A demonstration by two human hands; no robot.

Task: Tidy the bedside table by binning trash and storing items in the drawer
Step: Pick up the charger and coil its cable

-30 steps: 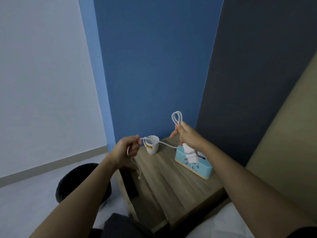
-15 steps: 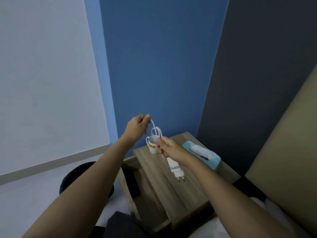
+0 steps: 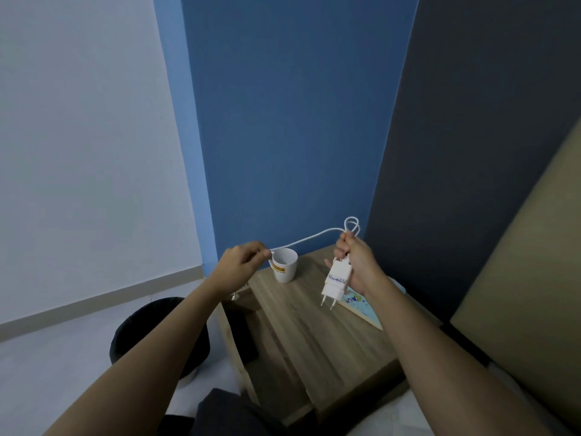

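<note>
My right hand (image 3: 358, 262) grips a white charger plug (image 3: 335, 282) with its prongs pointing down, plus small loops of its white cable (image 3: 351, 224) sticking up above the fist. The cable runs left in a shallow arc to my left hand (image 3: 240, 264), which pinches it just beside the white mug (image 3: 284, 265). Both hands hover above the wooden bedside table (image 3: 314, 335). The table's drawer (image 3: 248, 350) stands open on its left side, dark inside. A black bin (image 3: 158, 336) sits on the floor to the left.
A light blue tissue box (image 3: 361, 306) lies on the table under my right forearm, mostly hidden. Blue and dark walls rise behind the table. A tan headboard (image 3: 528, 278) stands at the right, and white bedding lies at the bottom.
My hands have drawn apart, the right one moving right with the plug and loops. The cable between them is now stretched out in an arc.
</note>
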